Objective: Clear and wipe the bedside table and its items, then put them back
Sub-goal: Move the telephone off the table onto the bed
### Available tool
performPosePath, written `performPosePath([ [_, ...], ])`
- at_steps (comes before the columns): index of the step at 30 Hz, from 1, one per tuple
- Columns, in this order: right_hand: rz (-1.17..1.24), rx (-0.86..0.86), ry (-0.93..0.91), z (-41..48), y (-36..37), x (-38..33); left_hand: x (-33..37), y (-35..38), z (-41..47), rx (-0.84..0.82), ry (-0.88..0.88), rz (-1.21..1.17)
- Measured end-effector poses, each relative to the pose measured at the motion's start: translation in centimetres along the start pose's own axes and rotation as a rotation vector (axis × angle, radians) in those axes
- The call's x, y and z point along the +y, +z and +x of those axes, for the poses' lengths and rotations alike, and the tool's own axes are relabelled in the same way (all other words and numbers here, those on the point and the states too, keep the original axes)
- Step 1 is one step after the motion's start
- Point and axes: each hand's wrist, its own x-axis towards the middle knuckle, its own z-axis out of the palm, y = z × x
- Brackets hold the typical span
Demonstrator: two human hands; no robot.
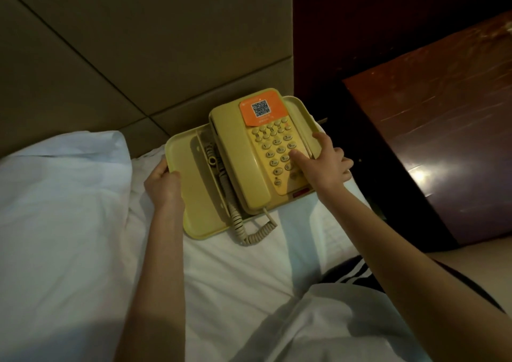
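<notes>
Gripping tray [191, 184] rims on bed [235, 273]: left hand [163, 184], right hand [327, 165]; bedside table [443, 129] bare.

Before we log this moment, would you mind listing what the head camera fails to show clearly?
- Right hand: its fingers wrap under the tray rim, hidden.
- Telephone: the small print on its orange QR sticker is too small to read.
- Coiled cord: its upper run disappears beneath the handset.
- Bedside table: far side cut off by the frame's right edge.
- Left hand: fingertips hidden under the tray.
</notes>
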Motion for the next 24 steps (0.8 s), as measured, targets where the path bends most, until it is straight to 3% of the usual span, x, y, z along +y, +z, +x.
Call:
performPosePath([
  [5, -0.042, -0.001, 0.009, 0.3, 0.3, 0.2, -0.3, 0.3, 0.3, 0.001, -0.026, 0.054],
  [11, -0.05, -0.005, -0.005, 0.2, 0.0, 0.4, 0.4, -0.1, 0.2, -0.11, 0.021, 0.231],
  [16, -0.05, -0.032, -0.049, 0.1, -1.2, 0.6, 2.3, 1.2, -1.6, 0.064, -0.002, 0.006],
  [24, 0.005, -0.019, -0.147, 0.5, -4.3, 0.4, 5.4, 5.2, -6.6, -0.109, 0.083, -0.055],
])
